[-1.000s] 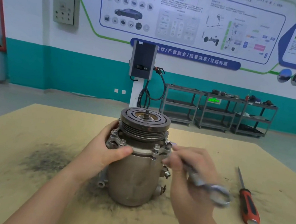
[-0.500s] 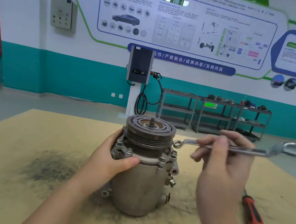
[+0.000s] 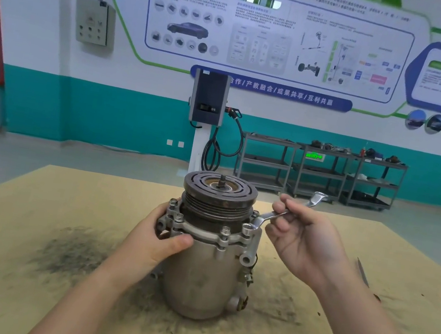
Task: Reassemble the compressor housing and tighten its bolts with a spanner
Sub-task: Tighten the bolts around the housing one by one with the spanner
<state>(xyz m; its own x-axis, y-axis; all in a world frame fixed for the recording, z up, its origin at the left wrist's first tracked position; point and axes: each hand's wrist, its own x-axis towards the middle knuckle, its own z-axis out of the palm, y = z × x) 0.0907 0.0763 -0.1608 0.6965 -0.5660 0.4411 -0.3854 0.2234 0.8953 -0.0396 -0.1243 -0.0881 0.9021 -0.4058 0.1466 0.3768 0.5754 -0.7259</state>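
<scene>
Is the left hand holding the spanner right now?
No, the right hand pinches the spanner at a flange bolt, while the left hand grips the compressor.

compressor housing (image 3: 200,276) – dull silver-grey, rust specks | pulley (image 3: 219,195) – dark grey, concentric grooves, tan centre ring | spanner (image 3: 287,212) bright silver | table (image 3: 31,223) tan, black sooty smudges | wall (image 3: 134,121) white over teal band | charger (image 3: 209,97) dark blue-grey | shelves (image 3: 322,171) dark grey
</scene>
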